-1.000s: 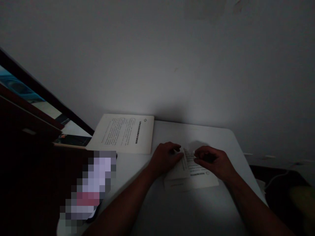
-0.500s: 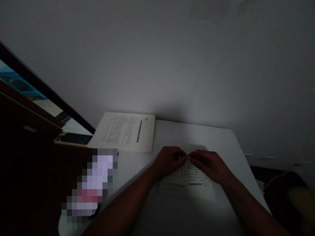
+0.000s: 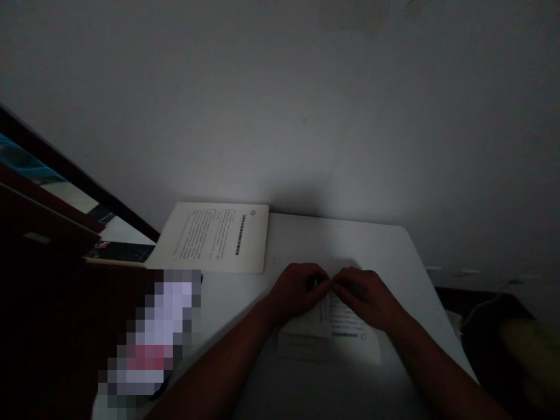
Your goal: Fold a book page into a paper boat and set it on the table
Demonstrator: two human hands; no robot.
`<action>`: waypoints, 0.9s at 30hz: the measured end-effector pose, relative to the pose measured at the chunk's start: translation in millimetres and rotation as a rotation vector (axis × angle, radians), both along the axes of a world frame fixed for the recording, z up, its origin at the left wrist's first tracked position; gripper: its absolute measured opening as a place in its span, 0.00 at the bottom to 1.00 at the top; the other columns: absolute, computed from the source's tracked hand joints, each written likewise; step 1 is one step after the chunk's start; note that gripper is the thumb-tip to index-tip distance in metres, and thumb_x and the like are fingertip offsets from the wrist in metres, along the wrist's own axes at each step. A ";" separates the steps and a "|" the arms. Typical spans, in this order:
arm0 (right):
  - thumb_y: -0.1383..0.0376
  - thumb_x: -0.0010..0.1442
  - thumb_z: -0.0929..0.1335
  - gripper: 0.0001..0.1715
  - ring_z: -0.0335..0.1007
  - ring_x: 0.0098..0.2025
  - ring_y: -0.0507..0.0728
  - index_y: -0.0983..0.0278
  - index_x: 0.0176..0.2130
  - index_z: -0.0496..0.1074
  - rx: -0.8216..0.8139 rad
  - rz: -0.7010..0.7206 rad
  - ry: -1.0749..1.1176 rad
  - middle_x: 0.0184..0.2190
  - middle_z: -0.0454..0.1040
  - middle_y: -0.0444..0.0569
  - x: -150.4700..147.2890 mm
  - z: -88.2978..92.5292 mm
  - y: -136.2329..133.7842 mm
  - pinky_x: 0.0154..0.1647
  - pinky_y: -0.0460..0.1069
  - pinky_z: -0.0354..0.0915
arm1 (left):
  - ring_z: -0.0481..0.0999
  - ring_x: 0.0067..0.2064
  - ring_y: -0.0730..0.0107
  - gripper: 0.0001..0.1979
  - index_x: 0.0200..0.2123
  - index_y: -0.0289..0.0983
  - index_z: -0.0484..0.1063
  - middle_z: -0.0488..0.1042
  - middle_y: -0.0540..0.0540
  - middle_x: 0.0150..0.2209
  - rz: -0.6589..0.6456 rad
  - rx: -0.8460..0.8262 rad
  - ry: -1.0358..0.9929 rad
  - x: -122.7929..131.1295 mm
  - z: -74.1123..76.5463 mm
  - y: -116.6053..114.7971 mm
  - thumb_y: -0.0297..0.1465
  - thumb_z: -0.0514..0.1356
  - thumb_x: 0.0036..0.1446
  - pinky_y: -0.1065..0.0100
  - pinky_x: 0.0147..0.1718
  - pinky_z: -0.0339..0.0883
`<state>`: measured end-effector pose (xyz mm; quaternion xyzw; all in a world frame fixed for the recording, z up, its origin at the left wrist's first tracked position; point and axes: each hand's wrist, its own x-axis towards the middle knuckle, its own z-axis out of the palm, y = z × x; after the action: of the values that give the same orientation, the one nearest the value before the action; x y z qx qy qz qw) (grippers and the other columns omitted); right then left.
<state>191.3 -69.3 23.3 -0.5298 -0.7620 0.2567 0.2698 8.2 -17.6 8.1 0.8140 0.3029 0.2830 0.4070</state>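
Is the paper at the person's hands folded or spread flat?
Partly folded: a straight-edged flap lies over the left of the paper, while printed lines show on the right.

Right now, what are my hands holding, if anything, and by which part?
The printed paper: your left hand and right hand pinch its far edge, fingertips nearly meeting; shadow hides the exact grip.

– what is held?
– a folded white paper sheet with dark print (image 3: 317, 337), pinched near its far edge by the left hand (image 3: 298, 289) and the right hand (image 3: 366, 296), their fingertips (image 3: 324, 284) nearly touching.
– and what is seen around it?
– on the white round-cornered table (image 3: 350, 240), a larger off-white printed sheet (image 3: 214, 240) is laid near the grey wall (image 3: 245, 116); a pale oblong object (image 3: 164, 321) at the left is masked by pixels.
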 end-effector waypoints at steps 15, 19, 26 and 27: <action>0.60 0.56 0.64 0.13 0.66 0.23 0.52 0.62 0.23 0.69 -0.045 -0.310 -0.091 0.19 0.70 0.42 28.0 -1.1 8.3 0.25 0.46 0.60 | 0.68 0.25 0.77 0.05 0.28 0.35 0.68 0.70 0.49 0.23 0.181 0.574 -0.250 -7.6 11.3 -2.0 0.25 0.55 0.55 0.74 0.27 0.63; 0.59 0.55 0.64 0.14 0.65 0.21 0.52 0.62 0.22 0.68 0.018 -0.449 -0.131 0.18 0.68 0.42 48.2 -1.8 9.6 0.23 0.47 0.59 | 0.68 0.25 0.77 0.05 0.27 0.36 0.67 0.70 0.50 0.22 0.337 0.535 -0.320 -13.6 17.1 0.2 0.26 0.55 0.55 0.74 0.25 0.64; 0.53 0.60 0.61 0.19 0.67 0.27 0.53 0.63 0.30 0.71 0.059 -0.511 0.087 0.24 0.72 0.45 31.9 -1.7 7.1 0.25 0.46 0.59 | 0.71 0.28 0.76 0.06 0.32 0.36 0.69 0.71 0.51 0.26 0.733 0.194 -0.423 -9.2 10.8 -1.9 0.32 0.55 0.58 0.75 0.28 0.66; 0.53 0.60 0.61 0.19 0.66 0.27 0.53 0.63 0.30 0.70 0.030 -0.482 0.133 0.25 0.72 0.45 26.1 -2.8 7.2 0.25 0.46 0.59 | 0.71 0.29 0.75 0.07 0.32 0.36 0.69 0.71 0.51 0.26 0.771 0.122 -0.449 -7.7 9.9 -2.2 0.33 0.55 0.58 0.75 0.29 0.66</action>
<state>217.3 -62.1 20.5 -0.6741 -0.5979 0.2080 0.3805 0.5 -19.8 17.9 0.5827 0.4710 0.6009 0.2787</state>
